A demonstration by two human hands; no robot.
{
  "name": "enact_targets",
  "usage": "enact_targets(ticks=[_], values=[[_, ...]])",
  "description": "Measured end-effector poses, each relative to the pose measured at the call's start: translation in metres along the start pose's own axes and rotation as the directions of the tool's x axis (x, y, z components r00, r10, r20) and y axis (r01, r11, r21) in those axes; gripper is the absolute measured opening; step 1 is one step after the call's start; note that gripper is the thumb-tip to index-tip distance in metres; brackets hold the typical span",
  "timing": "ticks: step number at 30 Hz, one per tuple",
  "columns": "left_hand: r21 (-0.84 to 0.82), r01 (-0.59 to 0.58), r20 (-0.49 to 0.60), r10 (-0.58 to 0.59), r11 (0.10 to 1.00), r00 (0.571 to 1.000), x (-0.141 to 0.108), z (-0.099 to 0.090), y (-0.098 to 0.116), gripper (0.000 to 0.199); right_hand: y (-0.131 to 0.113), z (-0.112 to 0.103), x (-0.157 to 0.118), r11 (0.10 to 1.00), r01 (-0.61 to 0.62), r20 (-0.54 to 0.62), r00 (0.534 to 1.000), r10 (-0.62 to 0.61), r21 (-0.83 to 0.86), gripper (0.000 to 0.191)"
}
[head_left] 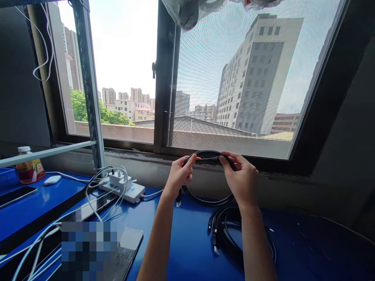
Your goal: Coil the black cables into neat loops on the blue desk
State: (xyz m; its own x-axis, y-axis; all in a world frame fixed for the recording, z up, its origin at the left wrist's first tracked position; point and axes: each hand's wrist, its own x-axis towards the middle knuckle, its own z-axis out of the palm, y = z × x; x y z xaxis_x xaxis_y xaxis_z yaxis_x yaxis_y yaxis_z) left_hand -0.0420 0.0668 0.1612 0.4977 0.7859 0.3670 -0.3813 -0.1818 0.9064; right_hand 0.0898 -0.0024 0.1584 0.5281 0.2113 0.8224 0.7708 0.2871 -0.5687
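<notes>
A coiled black cable [208, 202] is held up in a loop between both hands, above the blue table. My left hand [181, 172] pinches the loop's upper left side, and my right hand [241, 177] grips its upper right side. Along the loop's top, a thin dark strand [207, 158] stretches between the fingertips; whether it is a tie or part of the cable is unclear. One cable plug [178, 200] with a pale tip hangs below my left hand. Under my right forearm lies a pile of coiled black cables [216, 224], partly hidden by that arm.
A white power strip [133, 192] with chargers and tangled white cords sits left of my hands. Phones [133, 240] lie at the left, near a bottle [29, 166] and a white mouse-like object [52, 180]. A metal rack post [90, 78] stands before the window.
</notes>
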Motion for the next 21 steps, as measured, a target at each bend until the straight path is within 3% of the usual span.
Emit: enact_targets(ticks=[7, 14, 17, 21], values=[[0.014, 0.024, 0.038, -0.025, 1.000, 0.999, -0.001, -0.010, 0.001, 0.063, -0.010, -0.008, -0.001, 0.964, -0.253, 0.136, 0.961, 0.240, 0.084, 0.056], [-0.031, 0.070, 0.108, -0.066, 0.997, 0.992, -0.001, -0.013, -0.001, 0.057, -0.021, -0.011, 0.000, 0.850, -0.480, 0.320, 0.858, 0.403, 0.218, 0.055], [-0.060, 0.094, 0.124, -0.086, 0.994, 0.989, 0.000, -0.014, -0.002, 0.056, -0.022, -0.012, 0.000, 0.846, -0.473, 0.361, 0.855, 0.373, 0.247, 0.064], [-0.073, 0.119, 0.135, -0.109, 0.990, 0.985, 0.000, -0.015, -0.002, 0.055, -0.018, -0.011, -0.001, 0.941, -0.264, 0.359, 0.916, 0.177, 0.210, 0.062]])
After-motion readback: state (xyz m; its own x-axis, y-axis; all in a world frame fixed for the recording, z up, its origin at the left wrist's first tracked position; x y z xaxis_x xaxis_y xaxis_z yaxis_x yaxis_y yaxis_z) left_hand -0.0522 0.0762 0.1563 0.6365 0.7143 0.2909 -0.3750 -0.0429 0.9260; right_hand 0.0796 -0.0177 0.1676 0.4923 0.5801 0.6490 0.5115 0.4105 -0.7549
